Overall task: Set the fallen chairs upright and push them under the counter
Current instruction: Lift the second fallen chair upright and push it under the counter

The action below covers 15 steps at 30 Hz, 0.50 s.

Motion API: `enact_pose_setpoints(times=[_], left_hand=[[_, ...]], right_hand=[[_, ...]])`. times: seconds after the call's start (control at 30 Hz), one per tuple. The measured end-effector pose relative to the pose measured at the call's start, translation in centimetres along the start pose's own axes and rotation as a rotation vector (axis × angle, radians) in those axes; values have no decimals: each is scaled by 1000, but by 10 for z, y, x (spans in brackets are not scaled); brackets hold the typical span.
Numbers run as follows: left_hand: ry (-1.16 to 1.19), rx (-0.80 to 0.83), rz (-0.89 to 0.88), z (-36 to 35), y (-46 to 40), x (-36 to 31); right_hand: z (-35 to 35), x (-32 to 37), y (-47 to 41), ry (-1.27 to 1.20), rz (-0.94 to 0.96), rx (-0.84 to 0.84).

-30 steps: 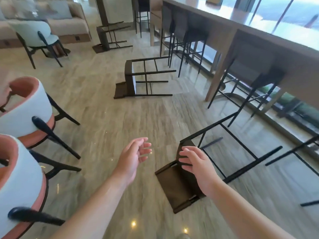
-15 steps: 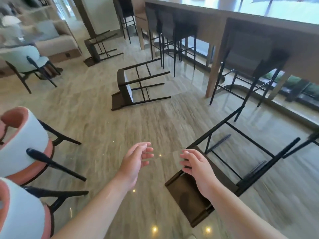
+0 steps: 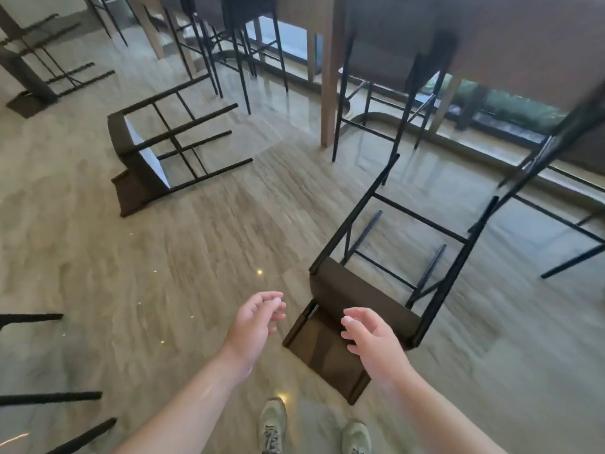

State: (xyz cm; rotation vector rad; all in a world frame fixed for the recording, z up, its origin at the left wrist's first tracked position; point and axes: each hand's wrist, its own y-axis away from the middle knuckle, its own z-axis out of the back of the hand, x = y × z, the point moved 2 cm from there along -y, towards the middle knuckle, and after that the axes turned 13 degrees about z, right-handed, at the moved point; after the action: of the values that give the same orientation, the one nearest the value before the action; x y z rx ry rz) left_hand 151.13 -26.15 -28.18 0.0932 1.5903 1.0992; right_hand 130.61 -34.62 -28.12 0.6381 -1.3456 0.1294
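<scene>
The floor (image 3: 163, 257) fills most of the frame. The tabletop (image 3: 491, 31) runs across the upper right, with upright chairs (image 3: 386, 44) tucked beneath it. The nearest fallen chair (image 3: 357, 290) lies on its back at lower centre-right, legs pointing toward the upper right. A second fallen chair (image 3: 137, 152) lies at centre-left, and a third fallen chair (image 3: 26, 77) at upper left. The right hand (image 3: 373, 342) hovers over the nearest chair's seat, fingers spread and empty. The left hand (image 3: 255, 322) is just left of it, fingers loosely curled, apart, holding nothing. Two shoes (image 3: 271, 424) show at the bottom edge.
</scene>
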Motion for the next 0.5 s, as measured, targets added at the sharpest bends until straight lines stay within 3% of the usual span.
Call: enact_pose_setpoints(times=[0.3,0.5], left_hand=[[-112,137,53,-24,-136,48],[-188,137,62,-46,-237,143]], right_hand=[[-20,-99,-64,11,-71,-144],[-29,-242,-126,25,-102,-134]])
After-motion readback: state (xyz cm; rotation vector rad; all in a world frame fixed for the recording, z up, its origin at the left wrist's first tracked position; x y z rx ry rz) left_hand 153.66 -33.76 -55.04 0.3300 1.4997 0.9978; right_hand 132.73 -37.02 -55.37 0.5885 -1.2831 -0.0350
